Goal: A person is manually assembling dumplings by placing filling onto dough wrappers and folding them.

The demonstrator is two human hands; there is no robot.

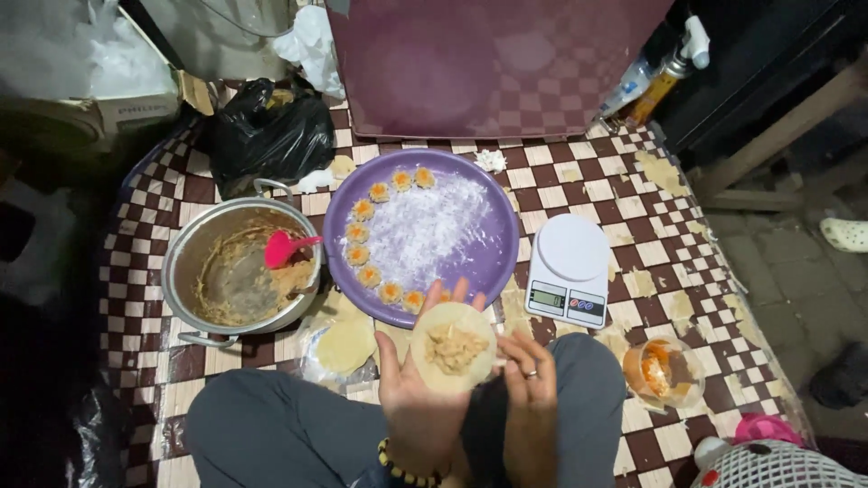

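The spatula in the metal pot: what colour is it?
Pink-red spatula, seen in the head view.

Left hand [418,398] cradles a filled wrapper [453,346] — right hand [529,398] touching its edge.

White kitchen scale [570,269] right of the purple tray, small grey rectangular screen [547,296] on its front edge, cardboard box [86,113] at far left, black plastic bag [271,136] beside it, spray bottle [665,77] top right.
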